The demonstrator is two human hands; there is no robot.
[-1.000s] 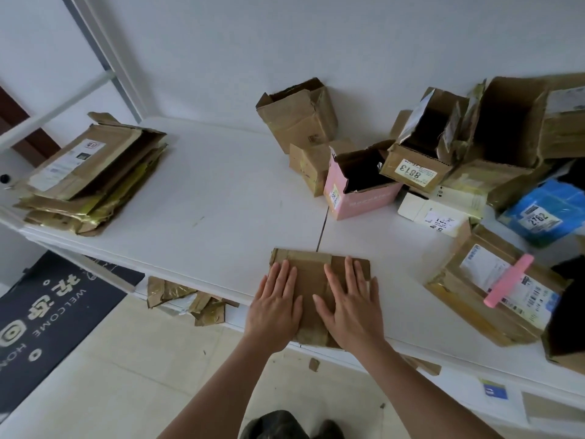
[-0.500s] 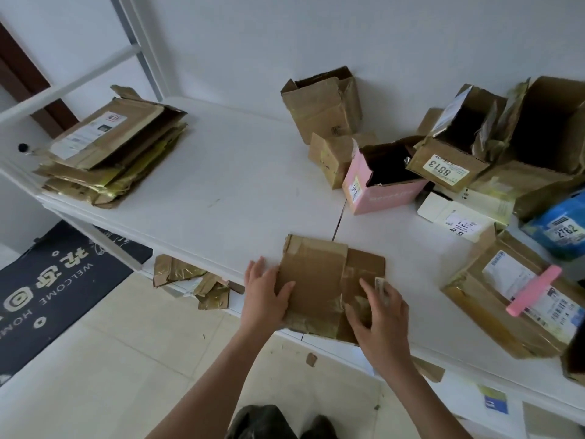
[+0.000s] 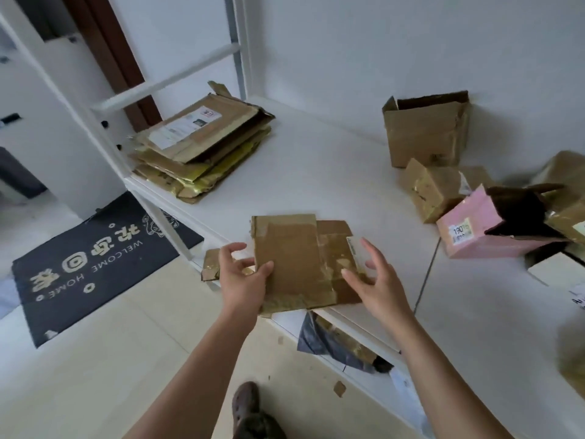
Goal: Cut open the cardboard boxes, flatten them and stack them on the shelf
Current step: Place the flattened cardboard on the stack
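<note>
Flattened box (image 3: 294,261) pinched by left hand (image 3: 242,277) at shelf (image 3: 316,172) edge. Right hand (image 3: 376,280) released, fingers spread beside it.

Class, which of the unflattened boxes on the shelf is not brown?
The pink box with the 190 label; the open-topped box and small box are brown.

Bare shelf (image 3: 316,172) btwn stack (image 3: 202,147); boxes (image 3: 427,131)
</note>
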